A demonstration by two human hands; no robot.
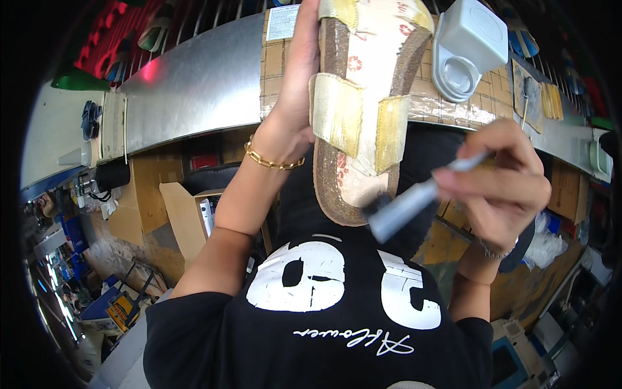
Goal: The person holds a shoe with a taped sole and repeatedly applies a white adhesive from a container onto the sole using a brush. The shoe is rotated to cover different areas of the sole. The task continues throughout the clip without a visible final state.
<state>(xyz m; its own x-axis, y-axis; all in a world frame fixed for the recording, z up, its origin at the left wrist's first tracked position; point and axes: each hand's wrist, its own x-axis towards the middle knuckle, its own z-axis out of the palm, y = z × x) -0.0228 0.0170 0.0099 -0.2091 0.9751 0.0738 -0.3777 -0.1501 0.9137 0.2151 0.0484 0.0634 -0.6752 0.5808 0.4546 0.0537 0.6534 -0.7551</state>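
My left hand (299,87) grips an unfinished sandal (372,65) by its left side, the fingers mostly hidden behind it. The sandal's underside faces up, with a pale middle, a brown edge and yellowish strap ends folded over it. A brush (409,206) with a light grey handle is pinched in my right hand (502,185), blurred by motion. Its dark bristles are at the sandal's near rounded end; whether they touch cannot be told. A white plastic pot (465,48) with a round cup in front stands just right of the sandal.
Beneath the pot, cardboard (275,81) covers part of a metal bench (194,91). Behind the bench runs a rack with other shoe parts (155,32). Yellow strips (552,100) lie at the right. An open carton (184,211) stands below the bench on the left.
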